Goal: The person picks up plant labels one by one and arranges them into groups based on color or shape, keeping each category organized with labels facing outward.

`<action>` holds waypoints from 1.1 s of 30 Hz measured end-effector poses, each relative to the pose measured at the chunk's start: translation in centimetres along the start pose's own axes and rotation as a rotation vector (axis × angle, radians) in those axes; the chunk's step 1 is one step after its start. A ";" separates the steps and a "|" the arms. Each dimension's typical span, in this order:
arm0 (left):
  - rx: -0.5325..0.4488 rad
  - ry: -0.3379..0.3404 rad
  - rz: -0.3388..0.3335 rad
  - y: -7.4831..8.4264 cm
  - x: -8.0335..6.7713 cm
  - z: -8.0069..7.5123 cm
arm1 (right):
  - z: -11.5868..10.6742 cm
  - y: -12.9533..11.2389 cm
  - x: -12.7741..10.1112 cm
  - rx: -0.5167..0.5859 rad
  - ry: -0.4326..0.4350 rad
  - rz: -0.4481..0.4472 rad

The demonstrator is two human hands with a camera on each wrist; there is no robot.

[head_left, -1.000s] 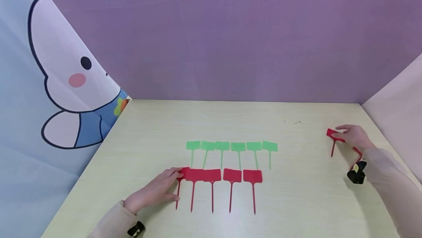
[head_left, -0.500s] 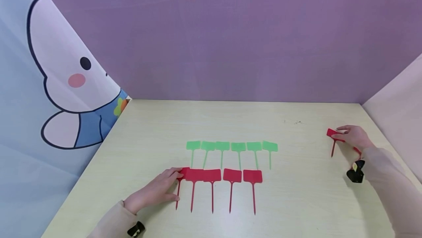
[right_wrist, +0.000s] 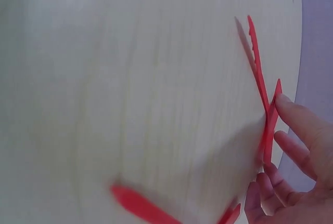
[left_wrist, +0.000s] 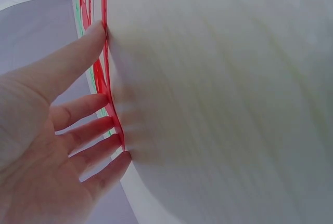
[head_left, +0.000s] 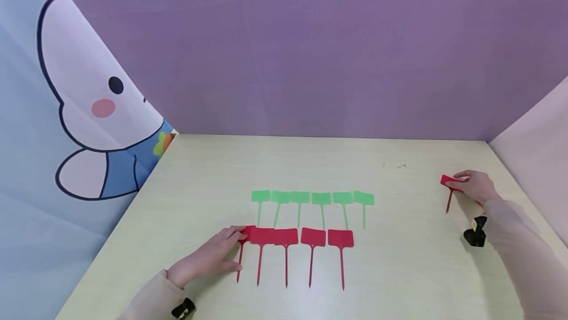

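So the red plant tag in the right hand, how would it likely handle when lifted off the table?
The red tag pinched by the right hand looks thin and flat, so it is probably very light. Its narrow stake may flex a little. Lying flat on the table, it seems unlikely to roll, but could slide easily.

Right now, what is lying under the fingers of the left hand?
Under the left hand fingertips lies the leftmost red plant label of the front row, flat on the table. Part of its head is covered by the fingers.
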State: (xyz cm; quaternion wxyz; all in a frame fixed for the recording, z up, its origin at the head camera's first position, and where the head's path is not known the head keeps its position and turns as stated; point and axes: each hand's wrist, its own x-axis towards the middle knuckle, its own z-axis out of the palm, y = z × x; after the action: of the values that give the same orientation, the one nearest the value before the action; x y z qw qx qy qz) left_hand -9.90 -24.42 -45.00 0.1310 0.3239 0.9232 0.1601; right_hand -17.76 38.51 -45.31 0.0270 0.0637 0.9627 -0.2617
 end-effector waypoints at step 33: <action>0.003 0.001 -0.001 -0.1 0.0 0.1 | 0.0 -1.0 -0.5 0.131 -0.004 0.078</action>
State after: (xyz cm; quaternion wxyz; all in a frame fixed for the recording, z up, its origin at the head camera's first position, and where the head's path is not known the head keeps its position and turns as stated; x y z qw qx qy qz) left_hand -9.90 -24.49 -45.10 0.1301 0.3236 0.9236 0.1591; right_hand -17.39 37.63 -44.75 0.0347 0.1021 0.9402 -0.3232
